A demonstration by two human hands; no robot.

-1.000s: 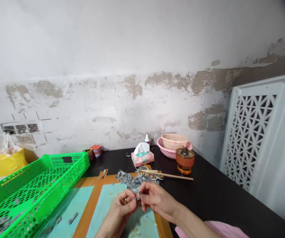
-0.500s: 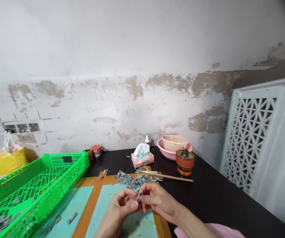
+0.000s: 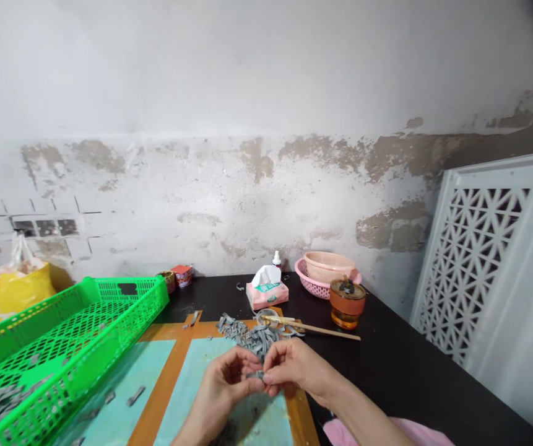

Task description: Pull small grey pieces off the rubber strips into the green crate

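The left hand (image 3: 226, 387) and the right hand (image 3: 296, 371) are meeting over the blue-green mat (image 3: 187, 387), both closed at the fingertips on one small grey piece (image 3: 255, 374), seemingly because a thing so slight needs steadying from two sides. Just beyond them the grey pile (image 3: 252, 337) is lying within easy reach, while the green basket (image 3: 155, 306), off to the left, is holding similar strips, perhaps to gather them apart. Both wrists are angling inward, thumbs toward the wearer, the right forearm slanting in over the dark tabletop (image 3: 387, 365).
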